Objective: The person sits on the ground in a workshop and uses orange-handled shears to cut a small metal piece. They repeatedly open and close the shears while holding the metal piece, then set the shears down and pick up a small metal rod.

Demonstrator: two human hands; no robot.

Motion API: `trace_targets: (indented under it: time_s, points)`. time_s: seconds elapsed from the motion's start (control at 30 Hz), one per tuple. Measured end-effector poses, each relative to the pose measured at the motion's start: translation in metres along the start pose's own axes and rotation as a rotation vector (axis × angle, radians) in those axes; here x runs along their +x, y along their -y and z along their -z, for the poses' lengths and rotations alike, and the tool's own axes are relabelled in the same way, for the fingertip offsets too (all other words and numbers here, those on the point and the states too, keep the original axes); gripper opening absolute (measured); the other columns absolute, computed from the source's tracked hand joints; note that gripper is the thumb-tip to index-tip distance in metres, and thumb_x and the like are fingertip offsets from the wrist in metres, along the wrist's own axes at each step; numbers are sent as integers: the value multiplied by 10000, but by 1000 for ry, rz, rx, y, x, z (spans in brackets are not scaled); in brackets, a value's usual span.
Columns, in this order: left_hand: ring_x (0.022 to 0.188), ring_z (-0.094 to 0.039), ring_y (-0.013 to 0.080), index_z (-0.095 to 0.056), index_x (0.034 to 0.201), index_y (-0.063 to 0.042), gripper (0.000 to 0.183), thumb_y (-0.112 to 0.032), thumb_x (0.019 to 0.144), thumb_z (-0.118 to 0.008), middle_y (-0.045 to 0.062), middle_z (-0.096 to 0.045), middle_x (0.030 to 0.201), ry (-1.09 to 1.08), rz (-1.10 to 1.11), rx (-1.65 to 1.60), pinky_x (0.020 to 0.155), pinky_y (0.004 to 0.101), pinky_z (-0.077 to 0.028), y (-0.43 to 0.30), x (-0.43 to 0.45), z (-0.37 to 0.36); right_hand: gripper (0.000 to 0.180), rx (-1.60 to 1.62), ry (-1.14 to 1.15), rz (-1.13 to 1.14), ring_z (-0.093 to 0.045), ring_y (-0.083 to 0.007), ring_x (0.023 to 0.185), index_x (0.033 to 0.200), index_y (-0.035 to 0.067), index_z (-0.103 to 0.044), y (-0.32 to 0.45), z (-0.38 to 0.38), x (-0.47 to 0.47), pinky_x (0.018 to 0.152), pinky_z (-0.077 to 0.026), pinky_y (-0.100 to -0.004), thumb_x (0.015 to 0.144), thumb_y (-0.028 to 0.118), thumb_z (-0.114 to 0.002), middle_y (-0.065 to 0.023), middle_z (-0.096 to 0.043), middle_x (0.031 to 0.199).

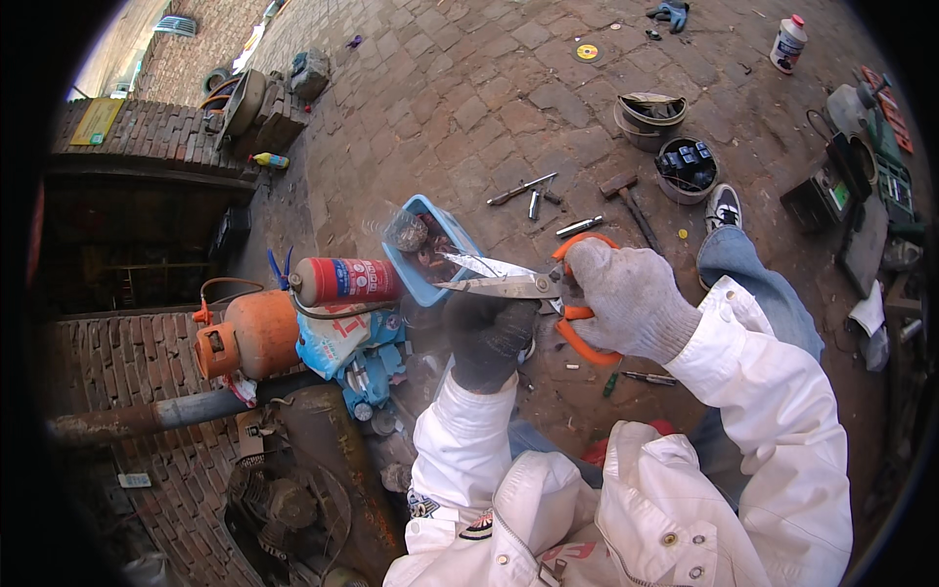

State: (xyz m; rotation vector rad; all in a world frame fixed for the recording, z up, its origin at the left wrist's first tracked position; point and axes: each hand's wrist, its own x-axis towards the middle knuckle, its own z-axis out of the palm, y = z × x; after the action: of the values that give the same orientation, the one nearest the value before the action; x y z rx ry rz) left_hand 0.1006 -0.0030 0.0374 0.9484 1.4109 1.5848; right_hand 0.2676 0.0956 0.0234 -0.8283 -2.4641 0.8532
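My right hand [623,293], in a light grey knit glove, grips the orange-handled metal shears [506,286]. Their blades stand apart and point left, over the near end of a blue plastic basket [433,293]. Copper-coloured pieces and a coil of fine wire [403,229] lie in the basket. My left hand [488,334], in a black glove, is just below the blades with its fingers curled. Whether it holds anything is hidden. A thin dark wire or strand shows near the blades.
A red fire extinguisher [348,280] and an orange gas cylinder [260,334] stand left of the basket. A hammer [634,209], sockets [534,205] and a ratchet-like tool [521,188] lie on the brick paving. Two buckets [686,194] are beyond, near my shoe.
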Motion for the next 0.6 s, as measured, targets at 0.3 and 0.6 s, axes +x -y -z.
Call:
trace_targets:
  time_s: [0.3, 0.6]
  points:
    - [516, -515, 80, -667, 880, 14, 134, -73, 807, -739, 21, -613, 665, -210, -181, 207, 484, 241, -392, 12, 2, -9, 504, 118, -90, 87, -665, -348, 789, 1071, 51, -564, 1, 2, 5, 673, -537, -429, 654, 215, -794, -141, -630, 916]
    - [843, -666, 149, -661, 1034, 3, 285, -20, 779, -787, 66, -701, 950, -145, -187, 259, 753, 288, -530, 22, -2, 11, 528, 53, -119, 86, -667, -336, 777, 1050, 44, -577, 1, 4, 5, 663, -538, -421, 630, 253, -820, -139, -628, 906]
